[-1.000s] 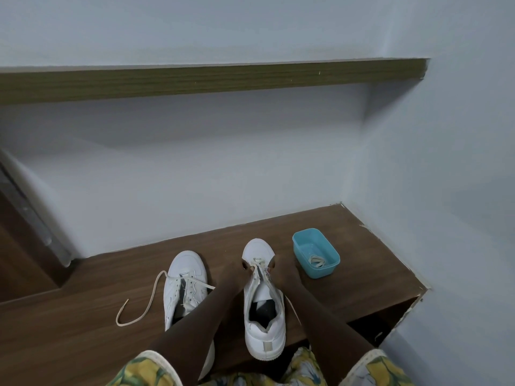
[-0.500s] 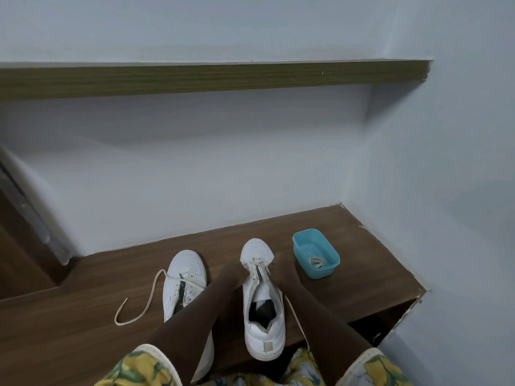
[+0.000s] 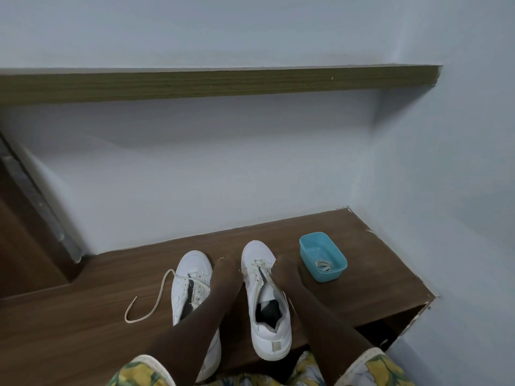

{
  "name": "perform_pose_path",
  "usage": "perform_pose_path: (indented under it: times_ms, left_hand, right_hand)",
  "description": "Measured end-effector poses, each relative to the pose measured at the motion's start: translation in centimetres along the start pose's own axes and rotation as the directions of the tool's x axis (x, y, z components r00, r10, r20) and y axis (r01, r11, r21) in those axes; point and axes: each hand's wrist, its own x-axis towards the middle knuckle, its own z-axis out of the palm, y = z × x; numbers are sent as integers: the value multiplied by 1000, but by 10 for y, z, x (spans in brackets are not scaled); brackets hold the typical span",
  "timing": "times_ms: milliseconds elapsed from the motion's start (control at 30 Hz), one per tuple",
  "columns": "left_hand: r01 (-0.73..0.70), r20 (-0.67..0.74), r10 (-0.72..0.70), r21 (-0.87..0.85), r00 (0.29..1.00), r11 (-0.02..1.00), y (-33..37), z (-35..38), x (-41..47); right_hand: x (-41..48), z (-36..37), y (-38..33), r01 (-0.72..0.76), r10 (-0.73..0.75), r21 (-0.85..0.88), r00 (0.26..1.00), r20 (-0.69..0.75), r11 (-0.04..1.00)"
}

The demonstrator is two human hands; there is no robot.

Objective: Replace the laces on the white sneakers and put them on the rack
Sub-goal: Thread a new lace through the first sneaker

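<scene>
White sneakers (image 3: pixel 257 254), head view: the pair stands side by side, toes toward the wall, near the front edge of the table (image 3: pixel 83 316). The left grip (image 3: pixel 227 270) and right grip (image 3: pixel 284 270) flank the lowest eyelets of the right sneaker (image 3: pixel 271 332), at its lace (image 3: pixel 257 267). Shadow hides the fingers, so whether either grip pinches the lace cannot be told. The left sneaker (image 3: pixel 192 274) is partly laced, and its loose lace end (image 3: pixel 158 298) trails toward the left edge. A blue tub (image 3: pixel 326 275) toward the back right corner holds a coiled lace (image 3: pixel 323 265). Judged stage: early, with lacing unfinished on both and racking not begun.
</scene>
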Motion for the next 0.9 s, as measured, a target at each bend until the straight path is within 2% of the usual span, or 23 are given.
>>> perform_pose_path:
  times_ms: [100,233,300,333,367,467,500,600,667,733,900]
  left_hand:
    - [50,-18,-52,-74,999,996,5,-3,-7]
    - [154,126,-131,-195,983,969,6,9,-23]
    - [175,196,-132,-222,972,959,7,16,-29]
    - [204,213,-145,-288,966,936,9,16,-33]
    - [257,242,-179,-348,954,902,10,15,-38]
    - [452,392,-263,-540,881,710,6,27,-26]
    - [450,423,-219,-590,879,670,5,32,-20]
    - [489,483,-112,-796,868,356,15,20,-22]
    - [469,437,-183,-859,880,206,16,9,-22]
    - [433,395,-222,-887,892,162,12,4,-19]
    - [345,320,-208,-934,924,96,15,-3,-15]
  right_hand:
    - [-6,-4,-5,-31,27,71,998,54,997]
    - [-16,2,-10,-23,28,103,998,-55,994]
    - [-20,1,-14,-34,44,127,996,-76,991]
    - [-21,-1,-16,-36,47,134,996,-81,990]
    - [-21,-2,-16,-23,34,127,996,-87,992]
    - [-25,-10,-17,-23,39,159,994,-99,987]
    - [-25,-11,-16,-19,35,159,994,-104,987]
    - [-26,-19,-15,9,7,142,994,-108,990]
    - [-26,-22,-13,20,-6,136,995,-103,990]
    - [-28,-23,-13,17,-3,139,995,-103,990]
    - [-30,-26,-20,42,-29,154,996,-87,987]
